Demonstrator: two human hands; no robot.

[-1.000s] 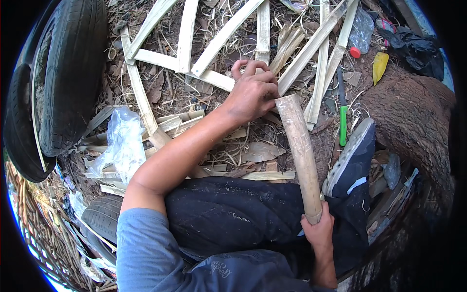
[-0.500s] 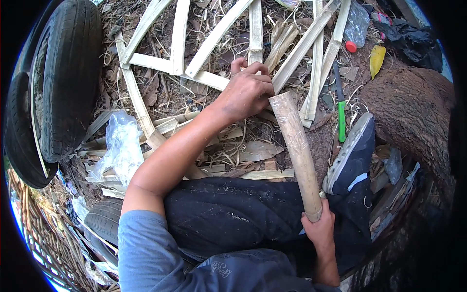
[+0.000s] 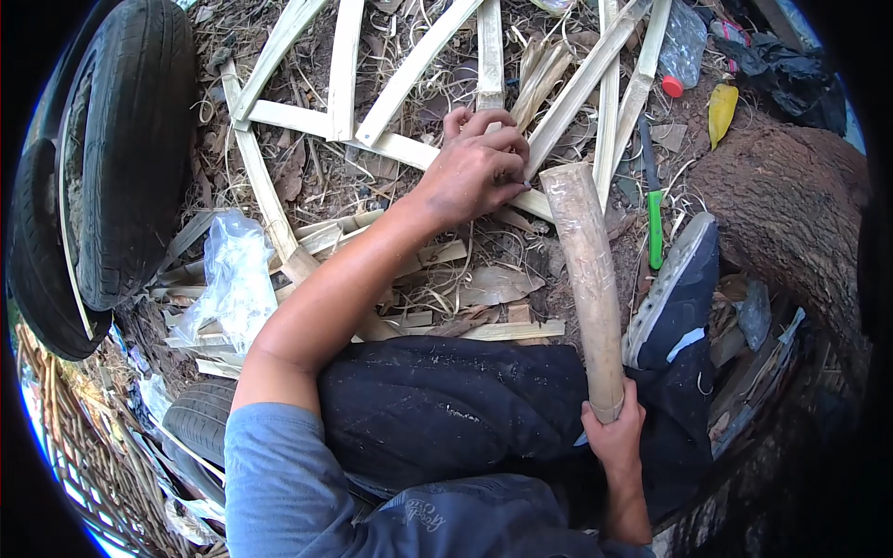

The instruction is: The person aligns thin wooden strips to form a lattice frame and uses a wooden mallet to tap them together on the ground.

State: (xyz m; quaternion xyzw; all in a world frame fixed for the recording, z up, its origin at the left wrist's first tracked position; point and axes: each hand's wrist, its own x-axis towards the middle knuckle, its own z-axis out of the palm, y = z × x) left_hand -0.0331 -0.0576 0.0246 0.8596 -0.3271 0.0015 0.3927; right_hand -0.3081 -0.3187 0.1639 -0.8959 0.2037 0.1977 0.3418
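My right hand (image 3: 616,430) grips the lower end of a thick, pale wooden club (image 3: 593,288), whose broad end points away from me over the ground. My left hand (image 3: 476,169) is over a pale crosswise slat (image 3: 395,149) of split bamboo, with its fingers curled and its thumb close to the forefinger. Something tiny may be at those fingertips, but it is too small to make out. Several slats fan away from this crosspiece, among them an upright slat (image 3: 490,56) just beyond my left hand and a slanting slat (image 3: 581,93) to its right.
A green-handled knife (image 3: 655,228) lies between the slats and my shoe (image 3: 674,298). At right are a tree trunk (image 3: 791,205), a yellow leaf (image 3: 721,113) and a plastic bottle (image 3: 684,46). Tyres (image 3: 139,158) stand at left, near a clear plastic bag (image 3: 231,279).
The club's broad end has swung to the right and slightly away from me, uncovering more of the crosswise slat. My left hand has turned a little, its fingers still curled.
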